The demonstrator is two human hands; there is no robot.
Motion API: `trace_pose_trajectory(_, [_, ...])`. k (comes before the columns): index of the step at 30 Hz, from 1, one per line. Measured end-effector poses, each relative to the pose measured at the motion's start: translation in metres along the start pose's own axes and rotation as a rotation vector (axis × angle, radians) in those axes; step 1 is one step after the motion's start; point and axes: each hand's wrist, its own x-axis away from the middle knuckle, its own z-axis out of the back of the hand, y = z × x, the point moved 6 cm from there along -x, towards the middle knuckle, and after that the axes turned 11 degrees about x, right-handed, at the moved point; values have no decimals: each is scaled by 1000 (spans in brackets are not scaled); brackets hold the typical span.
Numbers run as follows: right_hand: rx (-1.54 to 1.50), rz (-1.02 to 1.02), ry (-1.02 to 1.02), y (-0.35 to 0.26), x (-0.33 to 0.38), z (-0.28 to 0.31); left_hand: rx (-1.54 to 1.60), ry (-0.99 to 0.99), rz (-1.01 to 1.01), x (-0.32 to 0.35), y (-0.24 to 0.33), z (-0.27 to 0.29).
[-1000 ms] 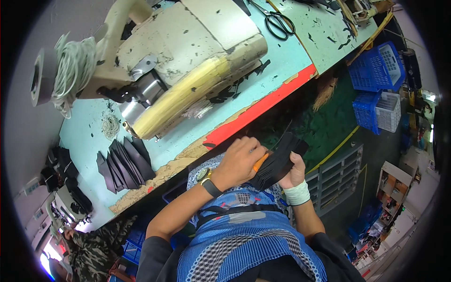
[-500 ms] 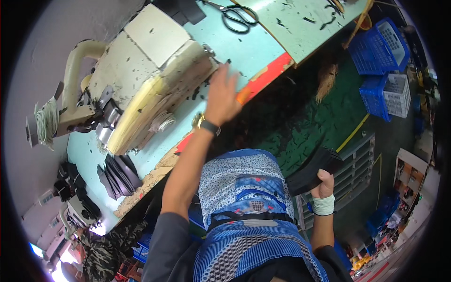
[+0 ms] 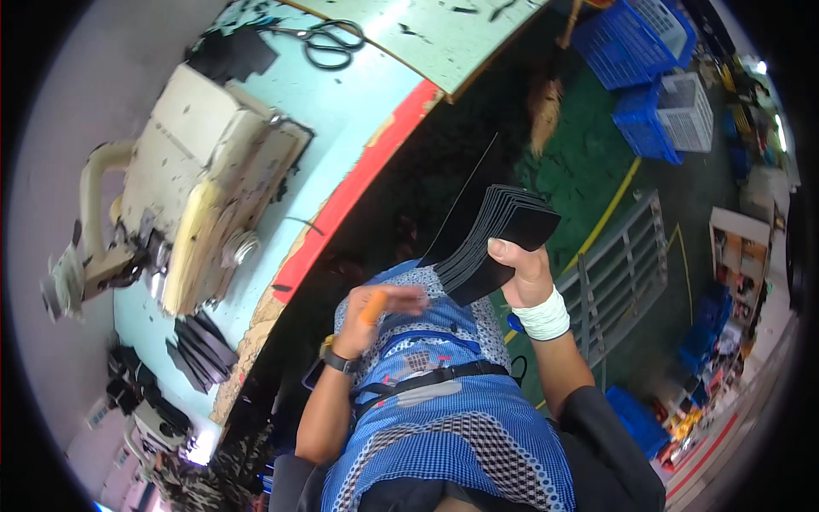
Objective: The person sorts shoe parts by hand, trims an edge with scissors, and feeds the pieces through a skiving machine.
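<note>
Stack of black pieces (image 3: pixel 499 239): a fanned bundle of flat dark sheets, held up over the person's lap, to the right of the worktop edge and above the green floor; one thin sheet sticks up out of the bundle toward the worktop.
Worktop (image 3: pixel 341 111): pale turquoise surface across the upper left, with a red strip along its near edge and a worn, chipped stretch lower down.
Sewing machine (image 3: pixel 196 188): cream-coloured, scuffed with dark marks, lying across the left part of the worktop.
Green floor (image 3: pixel 589 162): to the right of the worktop, crossed by a yellow line.
Blue crates (image 3: pixel 631 43): on the floor at upper right, with a white crate (image 3: pixel 687 111) just beside them.
Metal rack (image 3: pixel 618 264): grey bars, near the right forearm, on the floor.
Apron (image 3: pixel 444 427): blue and white patterned, covering the lap at the lower middle.
Loose black pieces (image 3: pixel 200 346): a small spread pile at the lower left end of the worktop.
Scissors (image 3: pixel 328 43): black-handled, lying on the worktop beyond the sewing machine.
Right hand (image 3: pixel 522 269): closed around the lower edge of the stack, thumb pressed on the front sheet; a white band wraps the wrist.
Left hand (image 3: pixel 375 316): blurred, fingers loosely curled over the apron, apart from the stack; an orange cover shows on one finger, a watch on the wrist; whether it grips anything cannot be told.
</note>
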Motion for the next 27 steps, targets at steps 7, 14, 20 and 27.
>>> trace_pose_trajectory(7, [408,165,-421,-26,14,-86,-210,190,-266,-9,123,-20])
trace_pose_trajectory(14, [-680,-199,-377,16,26,-177,921,489,-252,42,88,26])
trace_pose_trajectory(20, [-765,-378,-589,44,79,-281,-359,58,-765,86,133,44])
trace_pose_trajectory(27, [38,-69,-543,103,104,-286,257,367,-609,171,167,124])
